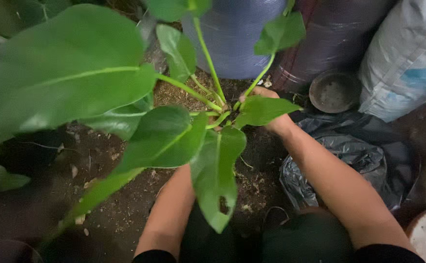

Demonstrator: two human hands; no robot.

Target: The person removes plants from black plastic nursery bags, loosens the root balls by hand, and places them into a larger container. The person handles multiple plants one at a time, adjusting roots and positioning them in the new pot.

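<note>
Dark, crumbly soil (125,204) covers the floor under the person, scattered with pale bits and dry flecks. At the middle of it stands a green plant (174,131) with broad, glossy leaves on long pale stems that all meet at one low point near the top centre of the view. The right hand (264,104) sits at that meeting point, its fingers against the base of the stems, though a leaf covers most of it, so how tightly it closes cannot be told. The left hand is hidden under the leaves; only the left forearm (171,209) shows, reaching up from below toward the same spot, and its grip cannot be judged. One leaf hanging toward the camera has a small ragged hole near its tip. Just right of the right forearm lies a crumpled black plastic bag (363,160). Behind the plant stand a bluish sack (235,39) and a dark purple one (329,39), with a small round dark pot (334,91) at their foot and a white sack (407,58) at the far right.
</note>
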